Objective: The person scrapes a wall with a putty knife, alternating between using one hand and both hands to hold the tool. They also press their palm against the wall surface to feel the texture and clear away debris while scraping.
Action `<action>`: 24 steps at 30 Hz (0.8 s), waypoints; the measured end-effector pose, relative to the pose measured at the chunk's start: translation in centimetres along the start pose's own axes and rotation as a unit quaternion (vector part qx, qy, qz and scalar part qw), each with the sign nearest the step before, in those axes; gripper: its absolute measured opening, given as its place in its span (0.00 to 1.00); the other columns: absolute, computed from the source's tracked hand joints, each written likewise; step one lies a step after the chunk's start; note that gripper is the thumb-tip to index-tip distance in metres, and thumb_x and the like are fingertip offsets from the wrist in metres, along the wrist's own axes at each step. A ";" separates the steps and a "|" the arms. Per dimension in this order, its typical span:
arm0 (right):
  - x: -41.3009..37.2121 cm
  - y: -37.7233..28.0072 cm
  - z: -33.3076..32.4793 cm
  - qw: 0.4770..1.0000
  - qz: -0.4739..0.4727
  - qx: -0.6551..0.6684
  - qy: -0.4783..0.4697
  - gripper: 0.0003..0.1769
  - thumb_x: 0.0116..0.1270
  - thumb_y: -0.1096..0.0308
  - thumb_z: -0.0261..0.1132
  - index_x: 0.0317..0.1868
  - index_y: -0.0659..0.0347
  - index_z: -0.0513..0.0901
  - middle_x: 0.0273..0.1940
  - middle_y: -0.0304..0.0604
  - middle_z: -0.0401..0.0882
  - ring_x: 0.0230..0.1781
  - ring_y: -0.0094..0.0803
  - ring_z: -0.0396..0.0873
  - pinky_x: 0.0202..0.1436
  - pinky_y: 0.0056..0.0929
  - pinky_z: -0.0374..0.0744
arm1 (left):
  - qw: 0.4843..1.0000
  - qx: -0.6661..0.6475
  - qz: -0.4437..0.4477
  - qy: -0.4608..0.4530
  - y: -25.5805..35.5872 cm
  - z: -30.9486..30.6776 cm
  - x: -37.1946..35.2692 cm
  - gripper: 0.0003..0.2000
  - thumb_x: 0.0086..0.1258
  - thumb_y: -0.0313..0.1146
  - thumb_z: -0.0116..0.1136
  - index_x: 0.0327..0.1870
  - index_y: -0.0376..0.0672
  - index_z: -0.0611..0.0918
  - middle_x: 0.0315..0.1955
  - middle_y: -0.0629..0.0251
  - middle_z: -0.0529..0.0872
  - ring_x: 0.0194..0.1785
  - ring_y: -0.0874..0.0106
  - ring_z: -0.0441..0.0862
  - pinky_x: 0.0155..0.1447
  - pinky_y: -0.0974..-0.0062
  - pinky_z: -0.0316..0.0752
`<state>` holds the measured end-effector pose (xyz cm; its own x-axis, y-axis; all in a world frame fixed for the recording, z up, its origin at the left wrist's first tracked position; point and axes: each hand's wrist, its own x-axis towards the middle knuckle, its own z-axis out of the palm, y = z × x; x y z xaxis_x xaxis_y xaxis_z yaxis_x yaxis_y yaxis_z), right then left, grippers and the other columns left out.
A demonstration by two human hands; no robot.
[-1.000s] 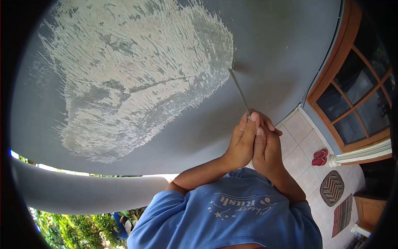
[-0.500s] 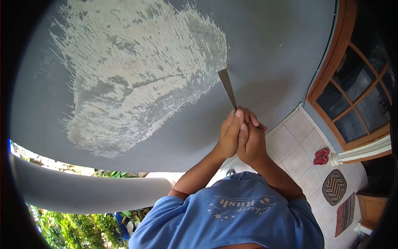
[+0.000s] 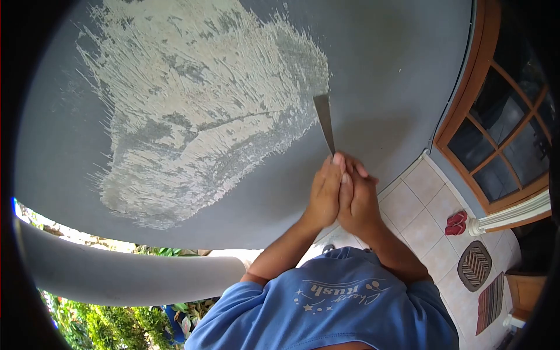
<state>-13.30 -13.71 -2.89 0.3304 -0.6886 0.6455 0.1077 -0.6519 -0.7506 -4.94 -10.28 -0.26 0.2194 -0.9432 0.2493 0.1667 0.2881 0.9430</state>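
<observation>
My left hand (image 3: 324, 195) and my right hand (image 3: 359, 198) are closed together around the handle of a scraper (image 3: 324, 121). The handle itself is hidden by my fingers. Its narrow, flared metal blade points away from me, its broad end at the right edge of a rough whitish patch (image 3: 192, 111) on a grey painted surface (image 3: 385, 70). Whether the blade touches the surface cannot be made out. Scratch marks and ragged edges cover the patch, with grey showing through in places.
To the right are a wooden-framed window (image 3: 496, 128), red slippers (image 3: 456, 223), an oval mat (image 3: 474, 266) and a striped mat (image 3: 490, 303) on the tiled floor (image 3: 417, 219). A rounded grey column (image 3: 134, 277) and green plants (image 3: 116, 326) lie to the left.
The whole view has shifted slightly, and the patch appears a little further right and lower. Both hands keep their grip on the scraper, whose blade remains by the patch's right edge.
</observation>
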 end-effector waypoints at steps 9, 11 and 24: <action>0.9 -0.5 -1.6 0.997 -0.036 -0.060 -0.029 0.20 0.77 0.67 0.48 0.60 0.70 0.76 0.42 0.62 0.82 0.41 0.58 0.83 0.45 0.46 0.80 | 0.999 0.038 0.025 -0.005 -0.5 0.3 0.4 0.23 0.85 0.49 0.30 0.44 0.35 0.70 0.39 0.54 0.78 0.46 0.55 0.86 0.51 0.67 0.81; 1.7 -1.0 -2.7 0.990 0.094 -0.021 -0.104 0.20 0.76 0.68 0.48 0.60 0.70 0.77 0.45 0.62 0.82 0.45 0.57 0.83 0.48 0.44 0.80 | 0.999 0.024 0.023 -0.042 0.2 0.3 1.5 0.24 0.85 0.49 0.29 0.45 0.34 0.70 0.39 0.54 0.78 0.46 0.54 0.86 0.53 0.66 0.80; 0.7 -2.2 -3.8 0.997 0.006 -0.028 -0.074 0.20 0.77 0.68 0.48 0.61 0.69 0.77 0.44 0.57 0.83 0.43 0.54 0.84 0.47 0.43 0.81 | 0.998 -0.043 0.018 -0.032 -0.2 2.2 0.4 0.24 0.85 0.50 0.28 0.45 0.35 0.69 0.41 0.56 0.77 0.48 0.54 0.85 0.54 0.66 0.80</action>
<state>-16.85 -13.93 -0.21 0.4657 -0.6454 0.6054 0.0509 -0.6634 -0.7465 -6.95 -11.09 0.14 0.1648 -0.9399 0.2992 0.2422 0.3326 0.9114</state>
